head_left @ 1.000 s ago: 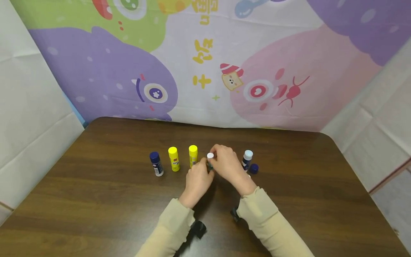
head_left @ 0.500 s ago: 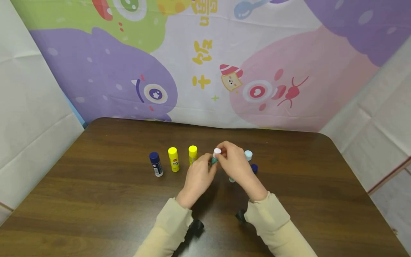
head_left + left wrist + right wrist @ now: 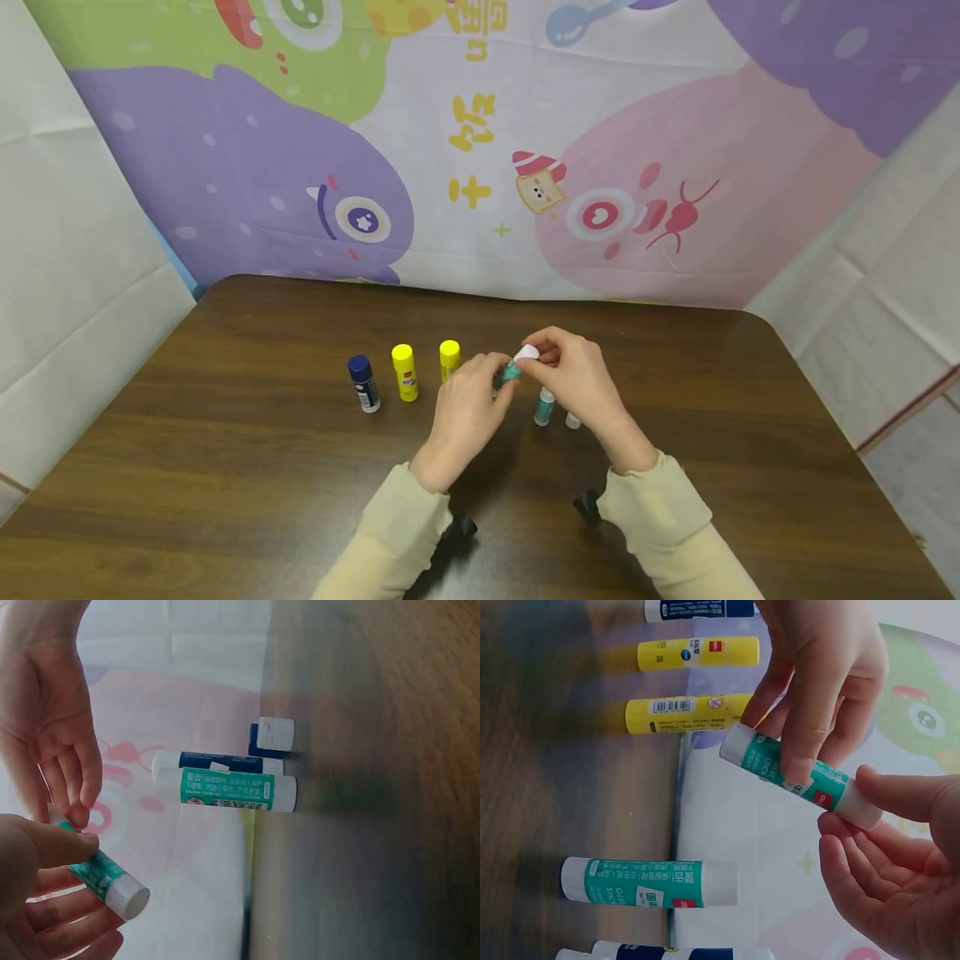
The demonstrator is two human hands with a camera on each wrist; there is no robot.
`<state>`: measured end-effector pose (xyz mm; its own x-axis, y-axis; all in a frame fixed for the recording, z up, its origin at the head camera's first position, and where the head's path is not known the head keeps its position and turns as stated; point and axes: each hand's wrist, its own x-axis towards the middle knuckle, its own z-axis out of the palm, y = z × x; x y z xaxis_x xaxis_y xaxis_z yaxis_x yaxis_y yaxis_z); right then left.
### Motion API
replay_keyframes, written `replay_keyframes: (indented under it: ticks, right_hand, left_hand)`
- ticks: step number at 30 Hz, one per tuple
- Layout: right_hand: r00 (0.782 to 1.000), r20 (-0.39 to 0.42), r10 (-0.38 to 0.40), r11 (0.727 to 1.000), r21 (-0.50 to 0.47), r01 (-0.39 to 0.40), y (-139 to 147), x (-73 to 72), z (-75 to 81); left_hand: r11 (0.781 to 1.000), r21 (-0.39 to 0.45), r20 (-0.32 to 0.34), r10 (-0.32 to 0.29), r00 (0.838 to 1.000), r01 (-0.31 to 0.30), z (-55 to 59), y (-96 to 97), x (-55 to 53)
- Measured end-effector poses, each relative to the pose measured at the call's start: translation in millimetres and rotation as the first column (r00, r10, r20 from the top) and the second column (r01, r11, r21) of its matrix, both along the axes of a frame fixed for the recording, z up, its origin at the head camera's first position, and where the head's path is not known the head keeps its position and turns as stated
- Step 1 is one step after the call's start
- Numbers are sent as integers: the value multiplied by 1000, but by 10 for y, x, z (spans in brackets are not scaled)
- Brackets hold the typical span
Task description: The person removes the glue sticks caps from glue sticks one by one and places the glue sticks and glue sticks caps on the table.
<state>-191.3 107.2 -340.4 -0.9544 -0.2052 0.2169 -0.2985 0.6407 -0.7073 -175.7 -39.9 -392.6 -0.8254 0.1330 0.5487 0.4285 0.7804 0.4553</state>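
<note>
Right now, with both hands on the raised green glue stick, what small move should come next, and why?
The next move is probably for the right hand to pull the white end, likely a cap, off the held glue stick: the left hand grips the stick, the right pinches that end, and a white cap and a navy cap sit loose on the table.

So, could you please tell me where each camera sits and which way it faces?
Head: worn on the head, looking forward and down at the table; the left hand, right hand and sleeves show.
Left wrist: on that wrist, image turned sideways, facing the held green glue stick; both hands show.
Right wrist: on that wrist, also sideways, facing the same stick; both hands show.
Both wrist views share the standing green glue stick and the backdrop.
</note>
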Motion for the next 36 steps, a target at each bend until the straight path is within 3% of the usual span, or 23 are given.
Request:
replay_keyframes:
  ticks: [15,22,36]
  right_hand:
    - [999,-21,35,999,4,-34,118,-12,1]
    - [1000,-19,5,1000,7,-5,184,-17,35]
    - [999,0,-42,998,41,42,419,34,-18]
  left_hand:
    - [999,-31,1,-12,1000,12,-37,9,-8]
    - [1000,-10,8,13,1000,-13,-77,-10,-38]
    - [998,-30,67,48,997,-46,19,20,19]
